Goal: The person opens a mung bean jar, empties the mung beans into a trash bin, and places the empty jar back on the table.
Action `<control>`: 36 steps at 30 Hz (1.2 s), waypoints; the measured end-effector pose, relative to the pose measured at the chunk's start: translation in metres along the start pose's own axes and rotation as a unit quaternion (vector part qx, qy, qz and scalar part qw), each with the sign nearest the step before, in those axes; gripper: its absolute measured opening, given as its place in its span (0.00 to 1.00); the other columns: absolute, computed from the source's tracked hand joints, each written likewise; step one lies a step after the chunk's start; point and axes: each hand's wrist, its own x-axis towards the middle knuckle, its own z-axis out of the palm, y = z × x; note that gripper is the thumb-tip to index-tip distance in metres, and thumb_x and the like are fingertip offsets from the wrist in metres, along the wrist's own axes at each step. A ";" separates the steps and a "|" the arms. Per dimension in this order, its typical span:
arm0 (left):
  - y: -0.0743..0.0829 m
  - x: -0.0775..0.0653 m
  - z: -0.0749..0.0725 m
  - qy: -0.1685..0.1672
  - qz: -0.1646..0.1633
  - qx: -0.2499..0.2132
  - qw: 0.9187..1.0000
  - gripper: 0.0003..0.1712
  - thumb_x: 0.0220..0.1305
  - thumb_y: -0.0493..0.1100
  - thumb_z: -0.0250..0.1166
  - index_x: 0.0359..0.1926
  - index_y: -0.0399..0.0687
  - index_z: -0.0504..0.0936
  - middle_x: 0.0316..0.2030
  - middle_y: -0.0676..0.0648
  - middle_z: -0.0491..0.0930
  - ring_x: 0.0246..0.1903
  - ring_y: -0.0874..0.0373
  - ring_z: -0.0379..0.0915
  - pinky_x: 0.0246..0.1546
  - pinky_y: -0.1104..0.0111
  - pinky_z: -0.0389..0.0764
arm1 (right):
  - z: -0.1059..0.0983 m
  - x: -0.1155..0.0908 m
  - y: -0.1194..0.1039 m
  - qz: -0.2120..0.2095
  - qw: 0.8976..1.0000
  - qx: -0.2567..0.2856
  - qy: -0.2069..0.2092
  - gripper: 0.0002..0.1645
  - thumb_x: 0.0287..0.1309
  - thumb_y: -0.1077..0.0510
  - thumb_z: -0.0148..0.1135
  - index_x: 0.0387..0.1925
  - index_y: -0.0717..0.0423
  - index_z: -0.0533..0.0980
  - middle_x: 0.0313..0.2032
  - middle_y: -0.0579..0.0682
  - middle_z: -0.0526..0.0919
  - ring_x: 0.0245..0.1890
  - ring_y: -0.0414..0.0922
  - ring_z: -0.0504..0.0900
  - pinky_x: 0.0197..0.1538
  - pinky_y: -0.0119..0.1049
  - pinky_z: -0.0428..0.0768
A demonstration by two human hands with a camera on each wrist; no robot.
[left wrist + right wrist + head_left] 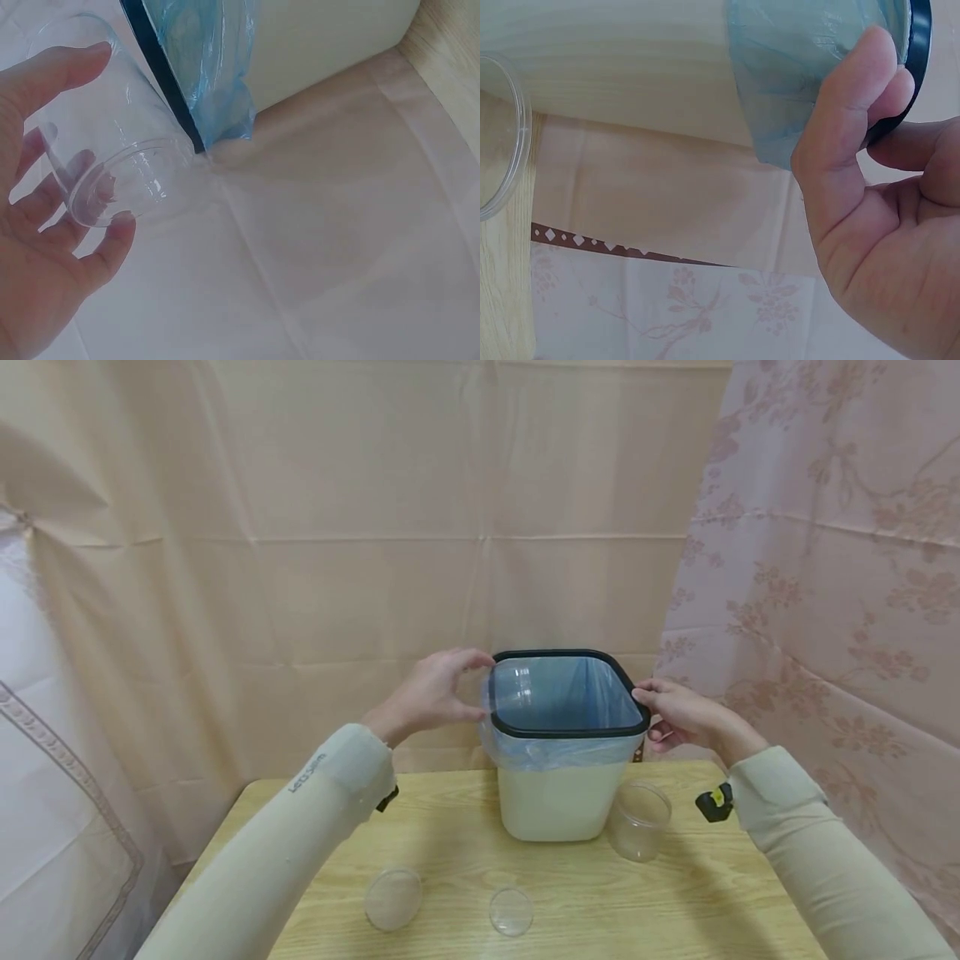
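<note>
A cream bin (558,802) with a black rim ring (570,732) and a bluish plastic liner (555,753) folded over its edge stands on the wooden table. My left hand (431,693) grips a clear plastic jar (120,127), thumb on one side and fingers on the other. In the head view that jar is tilted across the left part of the bin's mouth. At the opposite side, my right hand (682,714) pinches the black rim between thumb and fingers, with the liner beside them, as the right wrist view (877,105) shows.
Another clear jar (640,822) stands against the bin's right side. Two clear round lids, a larger lid (393,900) and a smaller lid (512,912), lie nearer on the table (600,902). Beige curtain (337,527) hangs behind, flowered cloth (847,610) at right.
</note>
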 end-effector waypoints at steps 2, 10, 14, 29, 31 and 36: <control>-0.001 -0.001 0.001 0.004 -0.005 -0.010 1.000 0.40 0.50 0.39 0.81 0.65 0.44 0.76 0.63 0.46 0.76 0.63 0.49 0.71 0.65 0.55 0.70 | 0.000 0.000 0.000 -0.001 1.000 -0.002 0.001 0.26 0.82 0.50 0.38 0.68 0.63 0.54 0.36 0.52 0.73 0.21 0.40 0.73 0.29 0.38 0.84; -0.006 -0.004 0.001 0.021 -0.007 -0.025 0.999 0.41 0.49 0.39 0.82 0.65 0.43 0.76 0.63 0.46 0.77 0.62 0.47 0.72 0.64 0.55 0.71 | 0.001 -0.001 0.002 -0.001 1.000 -0.013 0.010 0.28 0.81 0.48 0.38 0.69 0.63 0.53 0.36 0.53 0.72 0.21 0.40 0.73 0.29 0.38 0.84; -0.008 -0.006 0.001 0.024 -0.009 -0.030 0.999 0.41 0.49 0.40 0.82 0.65 0.43 0.76 0.63 0.45 0.77 0.62 0.45 0.72 0.64 0.54 0.71 | 0.001 0.000 0.003 0.000 1.000 -0.018 0.016 0.32 0.81 0.47 0.38 0.73 0.64 0.50 0.38 0.54 0.70 0.22 0.40 0.73 0.30 0.39 0.84; -0.016 -0.016 0.006 0.039 -0.028 -0.097 0.994 0.41 0.51 0.40 0.81 0.65 0.44 0.75 0.63 0.44 0.76 0.64 0.43 0.71 0.65 0.52 0.71 | 0.003 -0.001 0.011 0.000 0.998 -0.024 0.050 0.33 0.79 0.38 0.37 0.63 0.63 0.58 0.39 0.55 0.68 0.23 0.42 0.73 0.32 0.41 0.83; -0.017 -0.019 0.007 0.043 -0.035 -0.109 0.992 0.41 0.51 0.39 0.81 0.66 0.43 0.74 0.64 0.44 0.76 0.64 0.43 0.71 0.65 0.52 0.70 | 0.003 -0.001 0.012 0.003 0.998 -0.027 0.054 0.33 0.78 0.36 0.36 0.58 0.62 0.60 0.38 0.55 0.68 0.23 0.43 0.73 0.32 0.42 0.83; -0.018 -0.023 0.009 0.056 -0.038 -0.118 0.991 0.41 0.51 0.39 0.81 0.66 0.44 0.74 0.62 0.45 0.77 0.62 0.45 0.71 0.65 0.53 0.71 | 0.003 -0.003 0.014 0.008 0.998 -0.027 0.056 0.37 0.77 0.33 0.36 0.62 0.62 0.58 0.39 0.56 0.68 0.23 0.44 0.76 0.33 0.44 0.84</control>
